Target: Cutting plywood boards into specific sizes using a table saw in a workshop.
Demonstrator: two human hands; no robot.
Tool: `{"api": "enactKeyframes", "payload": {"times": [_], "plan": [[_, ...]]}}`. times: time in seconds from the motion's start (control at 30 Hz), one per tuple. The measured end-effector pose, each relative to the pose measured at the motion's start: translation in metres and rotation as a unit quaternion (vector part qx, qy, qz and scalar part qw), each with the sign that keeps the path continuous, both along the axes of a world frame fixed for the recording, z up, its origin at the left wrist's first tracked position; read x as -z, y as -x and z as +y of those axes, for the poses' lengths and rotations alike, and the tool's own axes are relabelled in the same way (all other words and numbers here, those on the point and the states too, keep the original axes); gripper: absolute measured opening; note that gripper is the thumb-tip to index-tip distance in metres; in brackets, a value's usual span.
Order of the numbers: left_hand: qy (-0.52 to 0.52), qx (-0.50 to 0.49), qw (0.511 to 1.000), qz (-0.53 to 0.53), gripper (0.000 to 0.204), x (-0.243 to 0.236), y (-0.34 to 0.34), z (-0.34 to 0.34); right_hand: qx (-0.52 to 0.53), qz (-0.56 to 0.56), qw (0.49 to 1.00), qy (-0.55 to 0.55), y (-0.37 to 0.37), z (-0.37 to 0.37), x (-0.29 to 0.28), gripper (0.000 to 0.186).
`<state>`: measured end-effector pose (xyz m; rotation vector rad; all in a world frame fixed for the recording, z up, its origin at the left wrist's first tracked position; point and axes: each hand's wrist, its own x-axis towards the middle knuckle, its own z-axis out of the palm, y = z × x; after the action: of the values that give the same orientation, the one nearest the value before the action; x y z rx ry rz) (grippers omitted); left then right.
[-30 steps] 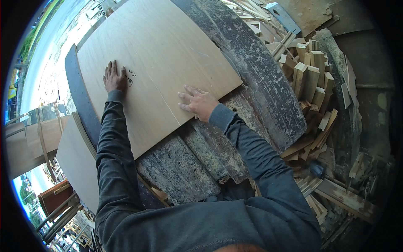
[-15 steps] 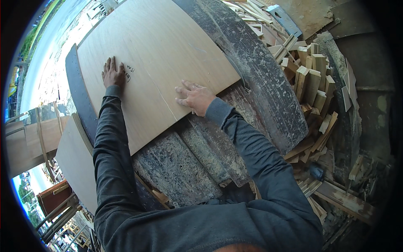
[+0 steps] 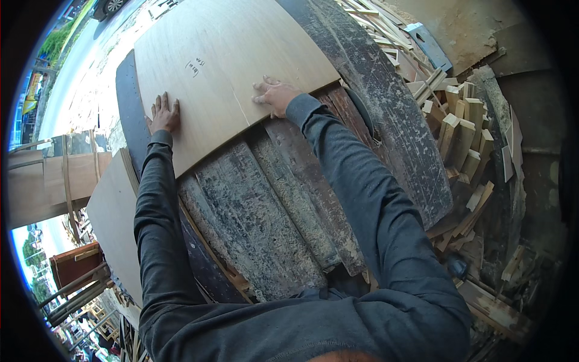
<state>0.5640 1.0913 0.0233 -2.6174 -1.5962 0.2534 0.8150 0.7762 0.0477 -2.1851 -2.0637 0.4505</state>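
Observation:
A wide pale plywood sheet (image 3: 223,66) lies across a worn, dusty work table (image 3: 253,205). Handwritten dark marks show on its face. My left hand (image 3: 163,114) rests near the sheet's left edge, its fingers spread and pointing away from me. Over by the right part of the near edge, my right hand (image 3: 276,96) lies on the wood with fingers apart, palm close to that edge. Neither hand is wrapped round anything. Rough planks of the table top show between the sheet and my body.
Cut wood blocks (image 3: 461,136) are heaped right of the table, with thin offcuts behind them. A grey-blue metal piece (image 3: 429,45) lies among the scraps. At the left lean more boards (image 3: 117,211). A dark vehicle (image 3: 108,7) stands far off at upper left.
The plywood sheet has slid away from me, baring more of the table's planks. My right hand has moved forward with it; my left hand now sits nearer the sheet's near-left corner.

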Motion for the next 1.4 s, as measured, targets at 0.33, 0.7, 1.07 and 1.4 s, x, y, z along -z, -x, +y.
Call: {"api": "enactKeyframes", "payload": {"times": [0.33, 0.7, 1.07, 1.4], "plan": [[-0.012, -0.088, 0.986, -0.141, 0.08, 0.018, 0.099, 0.018, 0.469, 0.461, 0.684, -0.315, 0.09, 0.048, 0.009, 0.063], [0.1, -0.13, 0.94, -0.3, 0.096, -0.021, 0.075, -0.007, 0.623, 0.715, 0.285, -0.139, 0.065, 0.082, 0.003, 0.053], [0.12, -0.263, 0.916, -0.279, 0.093, -0.077, 0.164, 0.026, 0.482, 0.734, 0.434, -0.204, 0.15, 0.043, -0.068, 0.03], [0.052, -0.119, 0.96, -0.249, 0.08, -0.206, 0.273, -0.125, 0.406, 0.835, 0.354, -0.112, 0.25, -0.109, -0.074, 0.022]]}}
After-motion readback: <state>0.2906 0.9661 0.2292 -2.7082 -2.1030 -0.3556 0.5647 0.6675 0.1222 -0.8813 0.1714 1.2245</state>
